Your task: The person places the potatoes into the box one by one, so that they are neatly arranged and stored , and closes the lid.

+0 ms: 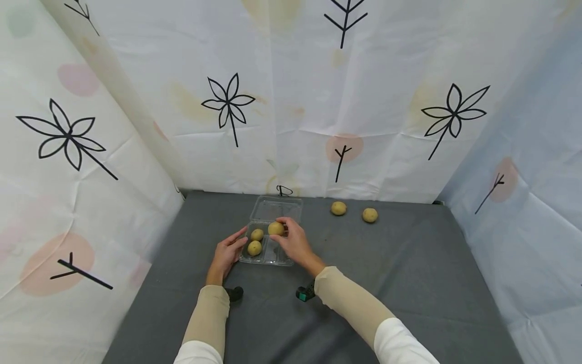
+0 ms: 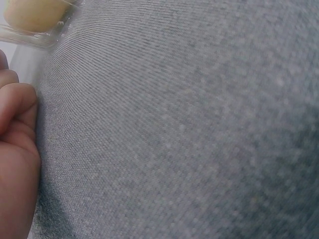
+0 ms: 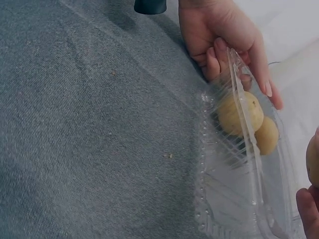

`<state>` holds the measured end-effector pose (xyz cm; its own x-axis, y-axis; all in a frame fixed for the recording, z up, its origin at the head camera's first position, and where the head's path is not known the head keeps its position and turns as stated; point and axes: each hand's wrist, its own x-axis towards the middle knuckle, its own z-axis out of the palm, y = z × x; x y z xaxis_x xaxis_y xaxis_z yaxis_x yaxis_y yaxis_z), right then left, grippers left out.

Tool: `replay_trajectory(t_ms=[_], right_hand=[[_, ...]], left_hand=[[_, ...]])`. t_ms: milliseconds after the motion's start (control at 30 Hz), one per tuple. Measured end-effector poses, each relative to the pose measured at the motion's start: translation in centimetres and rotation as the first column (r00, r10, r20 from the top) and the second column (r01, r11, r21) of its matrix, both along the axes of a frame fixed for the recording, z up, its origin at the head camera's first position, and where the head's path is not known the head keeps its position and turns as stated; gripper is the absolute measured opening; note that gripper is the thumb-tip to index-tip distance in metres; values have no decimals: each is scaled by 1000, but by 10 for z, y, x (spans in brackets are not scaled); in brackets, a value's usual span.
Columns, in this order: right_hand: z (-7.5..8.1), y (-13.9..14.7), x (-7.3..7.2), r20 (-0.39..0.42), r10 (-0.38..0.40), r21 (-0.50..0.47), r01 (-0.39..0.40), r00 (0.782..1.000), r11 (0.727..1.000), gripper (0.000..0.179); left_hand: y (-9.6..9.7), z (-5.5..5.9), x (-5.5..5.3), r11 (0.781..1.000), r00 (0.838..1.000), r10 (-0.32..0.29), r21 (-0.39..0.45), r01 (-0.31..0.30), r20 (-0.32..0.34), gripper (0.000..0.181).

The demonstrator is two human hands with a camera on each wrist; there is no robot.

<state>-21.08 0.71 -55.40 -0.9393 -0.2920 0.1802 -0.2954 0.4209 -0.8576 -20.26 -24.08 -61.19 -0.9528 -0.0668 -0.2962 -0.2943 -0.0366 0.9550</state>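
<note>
A clear plastic clamshell container point(image 1: 278, 254) lies on the table with its lid point(image 1: 276, 206) folded back. Two potatoes sit in its left half, one nearer point(image 1: 254, 247) and one farther point(image 1: 256, 234). My left hand point(image 1: 227, 254) grips the container's left wall; in the right wrist view that hand point(image 3: 222, 30) has a digit over the rim and other fingers curled outside. With fingertips and thumb, my right hand point(image 1: 295, 242) pinches another potato point(image 1: 275, 228) over the far right part of the container. Only the fingers of the right hand show at the right wrist view's edge.
Two more potatoes, one left point(image 1: 338, 208) and one right point(image 1: 370, 215), lie on the grey table point(image 1: 391, 283) near its back edge. Patterned white curtains point(image 1: 291, 101) enclose the back and both sides.
</note>
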Motion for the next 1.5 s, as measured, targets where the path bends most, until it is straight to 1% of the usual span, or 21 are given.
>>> replay_trajectory(t_ms=[200, 367, 567, 700, 900, 1000, 1167, 1367, 1500], right_hand=[[-6, -4, 0, 24, -15, 7, 15, 1000, 1000, 52], [-10, -8, -1, 22, -27, -1, 27, 999, 1000, 53], [-14, -13, 0, 21, -38, -5, 38, 999, 999, 51], [-16, -15, 2, 17, -49, 30, 48, 999, 998, 51], [-19, -17, 3, -58, -65, 133, 72, 996, 989, 50], [-20, -18, 4, -54, -80, 167, 88, 995, 982, 49], [-20, -19, 4, -34, -93, 199, 98, 995, 975, 49], [-21, -20, 4, -75, -103, 216, 117, 992, 969, 48], [-21, -21, 3, -92, -113, 229, 131, 989, 965, 47]], left_hand=[[2, -2, 0, 1000, 1000, 17, 16, -17, -4, 49], [3, -1, 0, 1000, 1000, 12, -10, -12, 3, 49], [3, -1, 1, 999, 1000, 25, -22, -25, 8, 48], [2, 0, 1, 1000, 1000, 24, -16, -23, 5, 47], [1, 2, 2, 999, 1000, 11, -33, -11, -4, 48], [1, 1, 3, 999, 1000, 16, -33, -16, 2, 46], [2, 0, 3, 1000, 1000, 19, -23, -19, 0, 44], [2, 0, 3, 1000, 1000, 3, -26, -4, -22, 46], [1, 1, 2, 1000, 1000, 7, -13, -7, -27, 44]])
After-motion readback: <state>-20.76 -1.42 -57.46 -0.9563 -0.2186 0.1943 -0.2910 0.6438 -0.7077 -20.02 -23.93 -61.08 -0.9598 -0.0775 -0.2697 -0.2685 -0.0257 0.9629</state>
